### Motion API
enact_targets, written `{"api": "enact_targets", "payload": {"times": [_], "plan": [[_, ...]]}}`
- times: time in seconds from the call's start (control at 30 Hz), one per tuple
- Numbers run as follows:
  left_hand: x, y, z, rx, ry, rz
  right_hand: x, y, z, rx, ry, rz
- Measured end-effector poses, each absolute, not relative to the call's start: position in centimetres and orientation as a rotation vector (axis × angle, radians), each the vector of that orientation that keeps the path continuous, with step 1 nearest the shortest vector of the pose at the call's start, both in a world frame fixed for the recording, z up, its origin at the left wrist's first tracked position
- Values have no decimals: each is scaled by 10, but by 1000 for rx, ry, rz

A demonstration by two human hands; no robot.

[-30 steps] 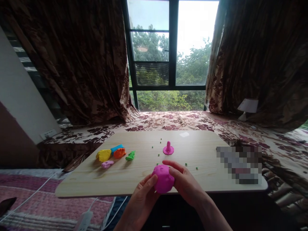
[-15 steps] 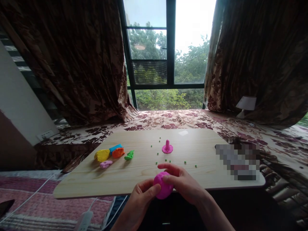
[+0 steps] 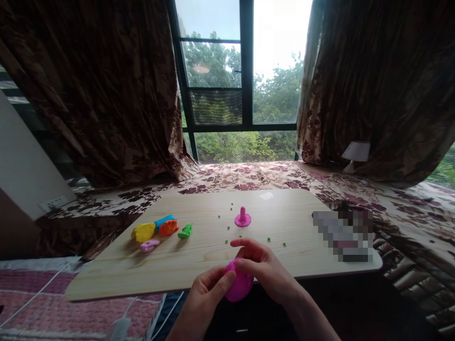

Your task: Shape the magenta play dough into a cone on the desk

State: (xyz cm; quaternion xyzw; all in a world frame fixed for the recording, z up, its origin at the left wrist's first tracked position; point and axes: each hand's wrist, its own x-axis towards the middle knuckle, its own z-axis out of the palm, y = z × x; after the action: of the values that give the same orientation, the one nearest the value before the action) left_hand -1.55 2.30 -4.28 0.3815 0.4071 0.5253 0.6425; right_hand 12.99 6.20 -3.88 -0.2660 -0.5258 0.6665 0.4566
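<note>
A magenta clay ball [image 3: 239, 286] sits between both my hands at the near edge of the wooden board [image 3: 199, 246]. My left hand [image 3: 206, 298] cups it from the left with the thumb pressed on its side. My right hand [image 3: 265, 270] curls over its top and right side, fingers bent round it. Further back on the board stands a small pink clay piece with an upright stem [image 3: 242, 218]. Tiny green clay dots [image 3: 268, 239] lie scattered around it.
At the board's left lie a yellow lump [image 3: 143, 232], a blue piece [image 3: 164, 220], an orange lump [image 3: 168, 228], a green piece [image 3: 185, 231] and a pale pink piece [image 3: 149, 245]. A blurred patch [image 3: 343, 235] covers the right end. White cables [image 3: 31, 296] run below left. A small lamp [image 3: 355, 154] stands far right.
Both hands have drawn the magenta ball nearer to me, down past the board's near edge. My right fingers have curled further over its top. The view has shifted slightly to the right.
</note>
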Motion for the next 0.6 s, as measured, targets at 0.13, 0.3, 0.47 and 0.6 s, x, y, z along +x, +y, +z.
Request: {"api": "enact_targets", "payload": {"times": [0.13, 0.3, 0.47, 0.6], "plan": [[-12, 26, -43, 699, 884, 1244, 134, 62, -39, -701, -1303, 1590], [-8, 28, -41, 547, 835, 1316, 141, 61, -48, -763, -1223, 1633], [-3, 26, -38, 473, 749, 1181, 138, 59, -55, -706, -1149, 1695], [-3, 29, -35, 478, 745, 1189, 149, 61, -49, -780, -1309, 1512]]}}
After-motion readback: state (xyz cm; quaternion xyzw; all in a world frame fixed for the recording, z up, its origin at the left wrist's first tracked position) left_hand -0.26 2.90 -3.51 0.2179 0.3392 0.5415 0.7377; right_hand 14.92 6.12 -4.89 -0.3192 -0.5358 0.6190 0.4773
